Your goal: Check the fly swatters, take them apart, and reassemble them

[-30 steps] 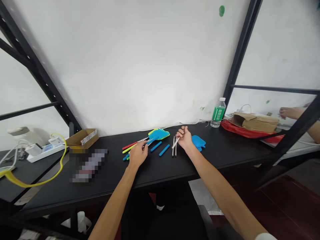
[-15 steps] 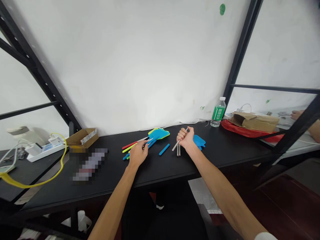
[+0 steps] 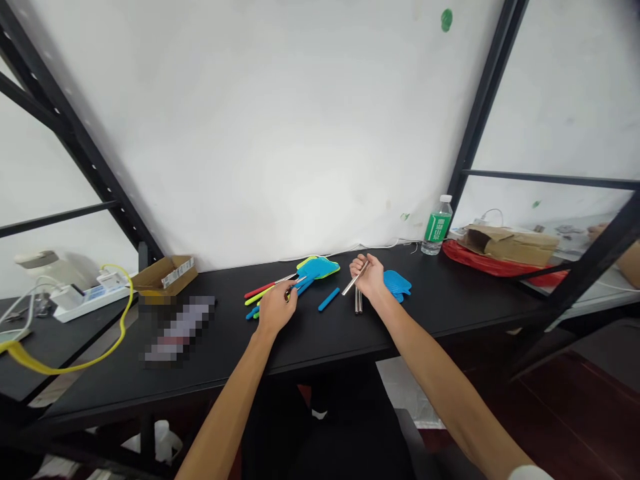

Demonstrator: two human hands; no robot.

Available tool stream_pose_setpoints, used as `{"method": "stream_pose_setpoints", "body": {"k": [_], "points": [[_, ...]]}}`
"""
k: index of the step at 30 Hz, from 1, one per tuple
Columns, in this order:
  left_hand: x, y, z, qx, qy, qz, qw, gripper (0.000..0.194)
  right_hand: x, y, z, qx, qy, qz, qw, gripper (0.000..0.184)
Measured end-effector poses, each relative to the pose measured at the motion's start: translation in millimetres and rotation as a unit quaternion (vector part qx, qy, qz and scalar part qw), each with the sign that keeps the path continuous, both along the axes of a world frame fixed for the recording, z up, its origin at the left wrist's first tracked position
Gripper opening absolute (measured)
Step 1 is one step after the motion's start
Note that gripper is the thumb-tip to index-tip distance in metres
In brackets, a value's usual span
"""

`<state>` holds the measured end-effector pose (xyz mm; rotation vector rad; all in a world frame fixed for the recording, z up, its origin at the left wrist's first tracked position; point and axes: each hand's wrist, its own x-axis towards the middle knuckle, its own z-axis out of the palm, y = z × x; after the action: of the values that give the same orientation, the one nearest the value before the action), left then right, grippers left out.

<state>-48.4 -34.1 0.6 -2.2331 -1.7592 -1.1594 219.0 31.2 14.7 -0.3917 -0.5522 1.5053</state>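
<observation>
My right hand (image 3: 369,275) is closed around a slim metal rod (image 3: 353,281), whose lower end slants down to the left. Beneath it, several more metal rods (image 3: 359,301) lie on the black table. Just right of that wrist is a stack of blue fly swatter heads (image 3: 397,285). My left hand (image 3: 277,303) pinches a thin metal piece like a rod, mostly hidden by the fingers. Under and around it lie several fly swatters with a red handle (image 3: 259,291), a yellow handle (image 3: 255,299) and blue and yellow heads (image 3: 315,268). A loose blue handle (image 3: 329,299) rests between my hands.
A water bottle (image 3: 437,225) stands at the back right, near a torn cardboard box (image 3: 515,247) on red plastic (image 3: 480,264). Leftward are an open carton (image 3: 165,277), a blurred-out item (image 3: 183,330), a power strip (image 3: 93,300) and a yellow cable (image 3: 123,327).
My right hand has turned so its palm and fingers face up more, and the metal rod in it has shifted slightly left and up. My left hand has hardly moved.
</observation>
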Motion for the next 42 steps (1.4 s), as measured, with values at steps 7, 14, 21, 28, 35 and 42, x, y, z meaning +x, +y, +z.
{"method": "stream_pose_setpoints", "body": {"k": [7,14,21,28,35,42], "points": [[1,-2,1.9,-0.004,-0.002,0.003,1.0,0.029,-7,5,-7.7,-0.022,-0.089,-0.073,0.993,0.043],[1,-1,2.0,-0.003,-0.005,0.002,1.0,0.029,-8,5,-6.2,-0.031,-0.115,-0.109,0.987,0.039],[0,0,0.3,0.005,-0.017,0.007,1.0,0.029,-9,3,-6.4,-0.03,-0.13,-0.113,0.985,0.035],[0,-1,1.3,0.011,-0.014,0.005,1.0,0.028,-11,4,-9.3,-0.02,-0.152,-0.124,0.98,0.036],[1,-1,1.4,0.017,-0.019,-0.01,1.0,0.027,-13,4,-10.6,-0.009,-0.173,-0.141,0.975,0.04],[0,-1,1.5,0.017,-0.011,-0.017,1.0,0.027,-14,5,-12.2,0.0,-0.187,-0.136,0.973,0.045]]}}
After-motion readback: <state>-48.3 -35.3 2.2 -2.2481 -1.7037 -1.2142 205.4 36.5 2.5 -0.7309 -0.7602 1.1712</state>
